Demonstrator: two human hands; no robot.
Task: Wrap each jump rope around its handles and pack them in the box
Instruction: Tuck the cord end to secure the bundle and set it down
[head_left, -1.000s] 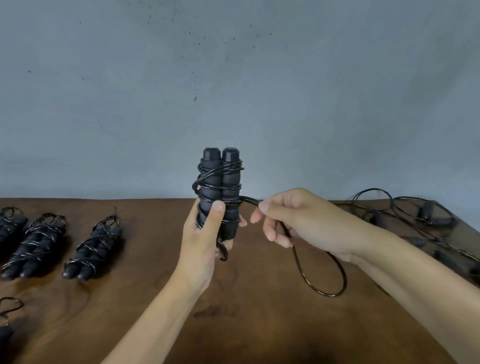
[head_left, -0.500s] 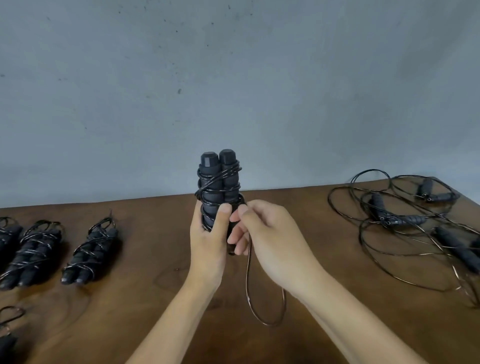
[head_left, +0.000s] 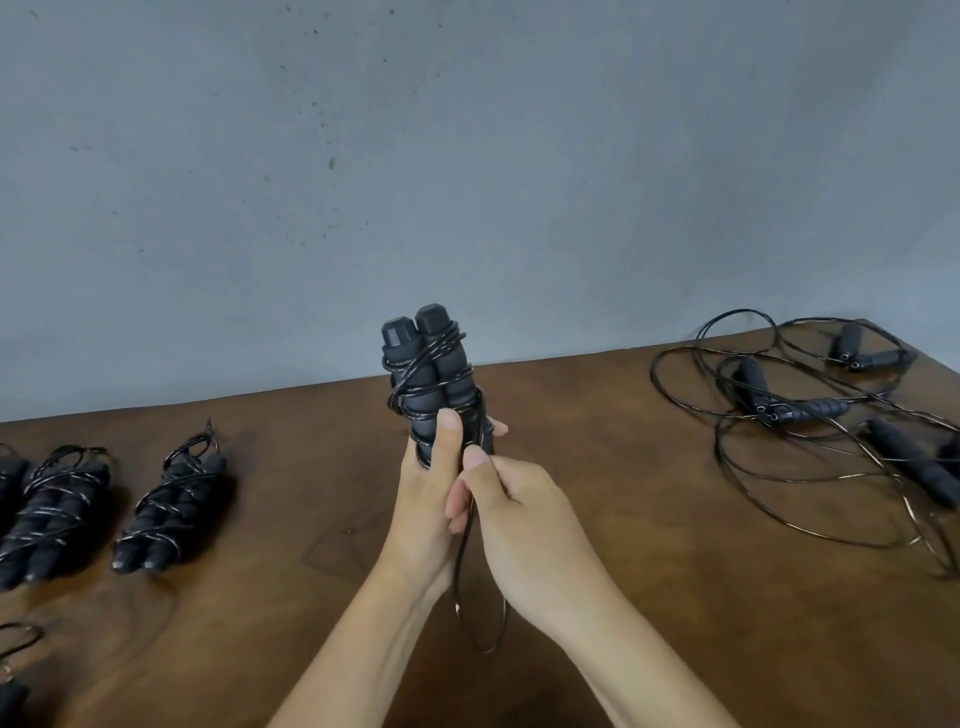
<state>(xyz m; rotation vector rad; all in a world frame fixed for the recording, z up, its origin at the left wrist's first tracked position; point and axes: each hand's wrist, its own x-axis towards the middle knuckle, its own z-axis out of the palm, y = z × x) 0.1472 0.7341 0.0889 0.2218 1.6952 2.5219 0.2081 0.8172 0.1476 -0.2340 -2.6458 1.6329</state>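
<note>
Near the left edge of the brown wooden table (head_left: 597, 441) lie wrapped black rope bundles (head_left: 171, 504). The left hand (head_left: 426, 509) grips the upright pair of black foam handles (head_left: 428, 379). The right hand (head_left: 519, 519) pinches the thin black cord (head_left: 460, 566); the remaining loop should be pulled tight and tucked under a turn.

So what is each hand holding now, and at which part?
The left hand grips the pair of handles at their lower part. The right hand pinches the loose end of the rope just below the handles.
</note>
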